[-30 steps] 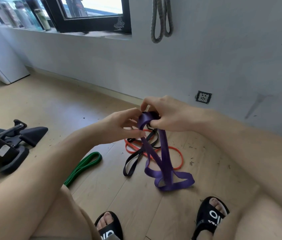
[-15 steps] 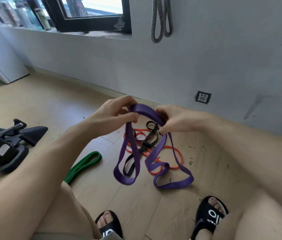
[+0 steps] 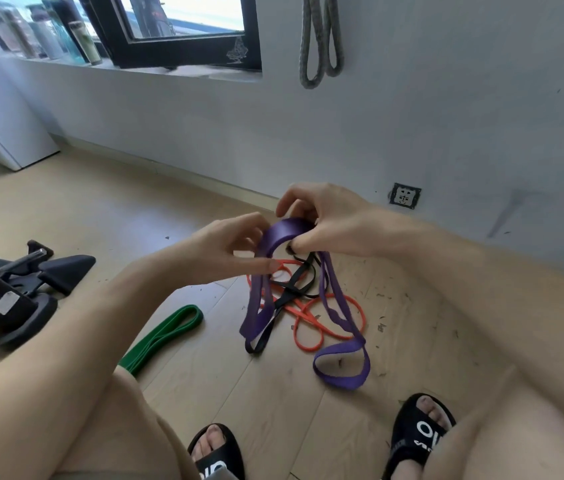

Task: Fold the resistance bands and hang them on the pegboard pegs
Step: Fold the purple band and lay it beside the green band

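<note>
Both hands grasp the purple band [image 3: 285, 233] at its top fold: left hand [image 3: 228, 251] pinches one side, right hand [image 3: 325, 223] the other. Its loops hang down to the floor [image 3: 204, 368], over the orange band [image 3: 308, 327] and black band [image 3: 294, 285].

Left hand [image 3: 235, 251] and right hand [image 3: 325, 220] pinching purple band [image 3: 287, 230] — loops dangling, orange band [image 3: 308, 317] on floor

Bare arms; black slide sandals [image 3: 421, 433] with white lettering.

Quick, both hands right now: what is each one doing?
Left hand: pinching the purple band near its top fold.
Right hand: fingers curled round the same band's top.
</note>
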The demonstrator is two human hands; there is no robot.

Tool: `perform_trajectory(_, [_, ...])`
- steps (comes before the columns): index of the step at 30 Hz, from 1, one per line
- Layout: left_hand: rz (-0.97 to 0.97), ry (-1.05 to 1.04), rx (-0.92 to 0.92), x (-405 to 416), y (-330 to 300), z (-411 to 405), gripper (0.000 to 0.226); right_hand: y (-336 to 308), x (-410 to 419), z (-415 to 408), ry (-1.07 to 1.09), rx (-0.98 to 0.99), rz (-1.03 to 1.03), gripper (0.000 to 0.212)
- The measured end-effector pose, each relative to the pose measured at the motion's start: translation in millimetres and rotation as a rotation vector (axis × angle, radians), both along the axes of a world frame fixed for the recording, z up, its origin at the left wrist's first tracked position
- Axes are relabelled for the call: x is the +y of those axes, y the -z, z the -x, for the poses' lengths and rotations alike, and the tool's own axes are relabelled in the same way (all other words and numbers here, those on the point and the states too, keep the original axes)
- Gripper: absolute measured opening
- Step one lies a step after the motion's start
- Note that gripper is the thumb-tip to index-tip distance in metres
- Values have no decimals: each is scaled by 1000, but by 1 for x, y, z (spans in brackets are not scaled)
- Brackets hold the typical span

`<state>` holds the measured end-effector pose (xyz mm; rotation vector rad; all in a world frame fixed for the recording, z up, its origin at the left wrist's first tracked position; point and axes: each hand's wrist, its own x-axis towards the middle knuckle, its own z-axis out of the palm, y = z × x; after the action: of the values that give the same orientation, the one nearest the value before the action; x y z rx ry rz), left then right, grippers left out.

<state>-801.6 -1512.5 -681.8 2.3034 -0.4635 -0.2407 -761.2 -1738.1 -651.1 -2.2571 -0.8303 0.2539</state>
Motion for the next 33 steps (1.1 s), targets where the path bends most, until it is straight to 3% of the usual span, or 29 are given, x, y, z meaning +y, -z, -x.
perform_trajectory(7, [152,-17,-153,-6,-12,-3,21,3,-9,-8,29,46,34,47])
perform_trajectory(12, [261,-92,-124,-3,-19,0,12,26,-15,-13,-48,194,199,26])
perform_trajectory(16, [97,-105,-38,14,-12,-4,9,27,-21,-18,13,197,198,25])
perform_trajectory(21, [-181,18,197,19,3,-4,35,4,-16,-11,43,159,31,34])
perform_trajectory(26, [72,56,191,0,2,0,54,-6,4,4,-16,82,-40,35])
perform_trajectory(29, [178,32,72,-4,3,-4,25,-6,6,4,-2,56,-50,37])
perform_trajectory(33, [224,-2,-33,2,-6,-2,14,-2,-2,-2,-6,107,14,41])
